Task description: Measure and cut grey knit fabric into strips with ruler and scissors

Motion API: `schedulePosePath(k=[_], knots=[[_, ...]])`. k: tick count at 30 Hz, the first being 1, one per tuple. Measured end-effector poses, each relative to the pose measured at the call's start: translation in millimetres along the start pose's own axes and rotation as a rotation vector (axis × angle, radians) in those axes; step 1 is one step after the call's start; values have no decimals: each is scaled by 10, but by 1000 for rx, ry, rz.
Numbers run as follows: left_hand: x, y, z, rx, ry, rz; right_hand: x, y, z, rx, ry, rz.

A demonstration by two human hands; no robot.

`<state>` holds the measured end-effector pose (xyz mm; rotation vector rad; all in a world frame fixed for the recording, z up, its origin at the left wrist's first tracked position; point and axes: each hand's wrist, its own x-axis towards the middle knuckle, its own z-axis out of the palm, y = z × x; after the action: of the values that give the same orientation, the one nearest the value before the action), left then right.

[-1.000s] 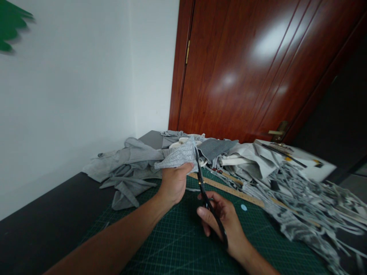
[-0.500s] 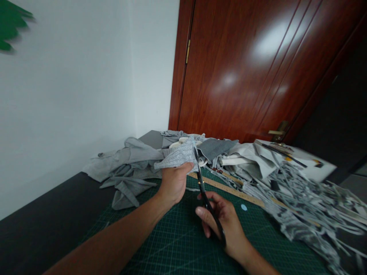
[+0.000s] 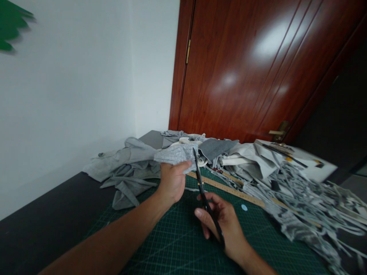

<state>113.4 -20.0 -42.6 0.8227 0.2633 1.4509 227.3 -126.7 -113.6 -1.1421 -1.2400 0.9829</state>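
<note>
My left hand (image 3: pixel 173 183) grips a light grey ribbed piece of fabric (image 3: pixel 174 154), thumb on top, holding it up above the green cutting mat (image 3: pixel 172 236). My right hand (image 3: pixel 219 215) is closed round the handles of black scissors (image 3: pixel 203 193). Their blades point up and away, with the tips at the right edge of the fabric. The blades look nearly together; whether any cloth lies between them I cannot tell. Beneath the scissors, a wooden ruler (image 3: pixel 229 189) lies slantwise on the mat.
Grey fabric pieces (image 3: pixel 129 187) are heaped at the left and back. A tangle of grey fabric strips (image 3: pixel 309 206) covers the right side. Behind it is a white board (image 3: pixel 321 164) with a dark stick on it. A small pale blue disc (image 3: pixel 244 207) lies on the mat. A wooden door (image 3: pixel 229 76) stands behind.
The upper part of the held fabric has dropped and now lies flatter over my left hand. The scissors have shifted slightly, their tips still at the fabric's right edge.
</note>
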Motion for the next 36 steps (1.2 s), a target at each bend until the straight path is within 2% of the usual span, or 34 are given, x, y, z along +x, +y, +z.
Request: schedulePosePath(k=[9, 14, 17, 20, 36], knots=[[64, 64, 9, -75, -19, -48, 5, 7, 8, 15, 2, 4], [88, 65, 15, -142, 41, -6, 0, -2, 15, 15, 2, 6], [94, 47, -11, -147, 42, -30, -6, 6, 20, 22, -4, -5], [88, 46, -21, -141, 25, -73, -13, 19, 22, 42, -14, -14], [34, 14, -56, -19, -15, -96, -14, 27, 4, 94, -31, -63]])
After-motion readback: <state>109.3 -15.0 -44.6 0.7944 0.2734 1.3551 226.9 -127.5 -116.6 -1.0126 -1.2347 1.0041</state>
